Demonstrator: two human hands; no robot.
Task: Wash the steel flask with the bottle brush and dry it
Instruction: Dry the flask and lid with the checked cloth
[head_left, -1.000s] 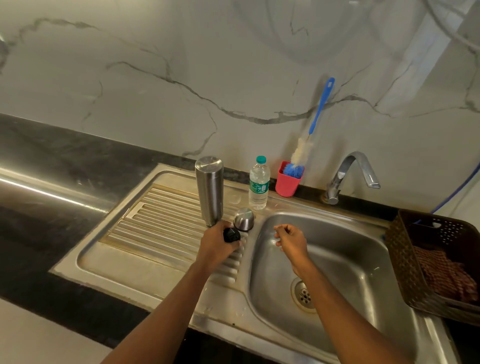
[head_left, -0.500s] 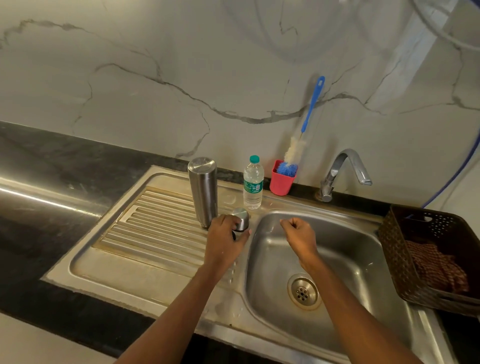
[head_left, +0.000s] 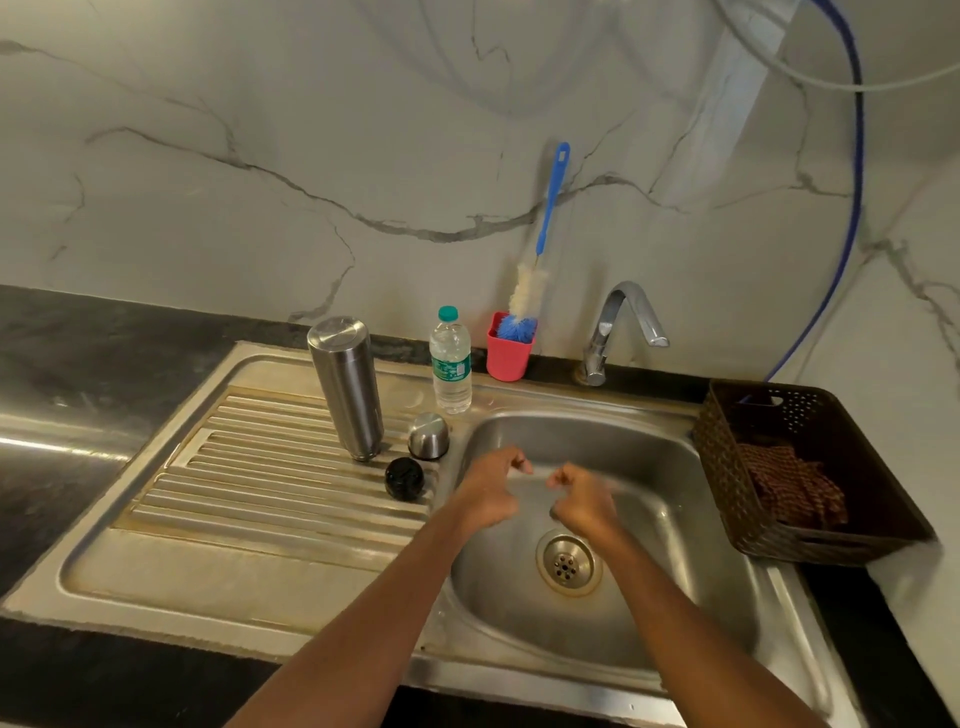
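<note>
The steel flask (head_left: 347, 387) stands upside down on the ribbed drainboard (head_left: 249, 467). Its steel cap (head_left: 428, 436) and black stopper (head_left: 404, 479) lie beside it, near the basin's left rim. The bottle brush (head_left: 549, 208), with a blue handle, stands in a red cup (head_left: 508, 356) against the wall. Over the sink basin (head_left: 675, 519), my left hand (head_left: 491, 491) and my right hand (head_left: 582, 496) hover close together. The fingers of both are curled and hold nothing. The right hand is blurred.
A small plastic water bottle (head_left: 451, 364) stands behind the cap. The tap (head_left: 623, 322) is at the back of the basin, the drain (head_left: 566, 564) below my hands. A dark basket (head_left: 883, 499) holding a brown cloth (head_left: 789, 483) sits at the right.
My left hand set the black stopper down on the drainboard beside the cap, let go, and moved right over the basin next to my right hand.
</note>
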